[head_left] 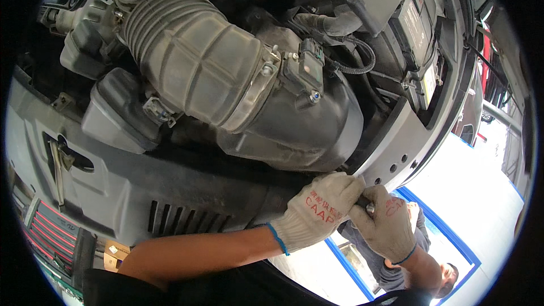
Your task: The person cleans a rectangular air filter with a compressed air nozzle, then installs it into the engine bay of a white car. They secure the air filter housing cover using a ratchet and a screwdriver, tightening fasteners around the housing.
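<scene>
My left hand (320, 208), in a white knitted glove with red print and a blue cuff, is closed at the front edge of the engine bay. Close beside it, my right hand (386, 224), gloved the same way, is closed too. A small dark piece with a shiny metal part (369, 207) shows between the two hands; the fingers cover most of it. Just beyond them lies the black plastic air intake housing (306, 130), joined by a metal clamp to a ribbed grey intake hose (198, 56).
A battery (413, 31) sits at the far right. The slotted grey front cover (187, 192) runs along the near left, with a latch opening (71, 158). A tool cabinet (56, 229) and cardboard box (115, 254) stand lower left. Another person (447, 277) is at lower right, by blue floor lines.
</scene>
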Motion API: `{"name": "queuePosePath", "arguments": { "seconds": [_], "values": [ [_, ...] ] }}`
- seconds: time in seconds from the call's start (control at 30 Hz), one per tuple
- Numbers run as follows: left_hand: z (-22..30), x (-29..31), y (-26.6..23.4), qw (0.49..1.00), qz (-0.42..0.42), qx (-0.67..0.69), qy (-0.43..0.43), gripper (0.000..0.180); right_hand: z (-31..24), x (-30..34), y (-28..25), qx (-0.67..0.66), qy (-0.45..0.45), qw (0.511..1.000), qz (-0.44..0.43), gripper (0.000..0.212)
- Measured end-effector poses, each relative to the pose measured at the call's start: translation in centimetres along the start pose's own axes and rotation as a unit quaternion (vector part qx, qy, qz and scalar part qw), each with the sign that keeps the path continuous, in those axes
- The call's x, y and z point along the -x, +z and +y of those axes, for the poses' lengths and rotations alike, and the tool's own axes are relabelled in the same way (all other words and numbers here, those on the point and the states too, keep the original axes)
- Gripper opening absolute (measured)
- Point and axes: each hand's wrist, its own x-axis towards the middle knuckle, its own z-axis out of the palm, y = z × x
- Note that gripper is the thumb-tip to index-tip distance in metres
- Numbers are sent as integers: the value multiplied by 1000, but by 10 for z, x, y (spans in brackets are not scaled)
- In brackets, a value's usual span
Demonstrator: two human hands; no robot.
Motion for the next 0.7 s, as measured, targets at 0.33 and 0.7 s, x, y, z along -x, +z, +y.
{"name": "queuePosePath", "arguments": {
  "seconds": [0.33, 0.7],
  "values": [
    [-16, 15, 7, 996, 28, -53, 71, 50, -18, -11, -34, 428, -291, 853, 69, 38],
    [-20, 10, 14, 993, 50, -72, 79, 54, -39, -5, -39, 530, -296, 790, 84, 41]
  ]
}}
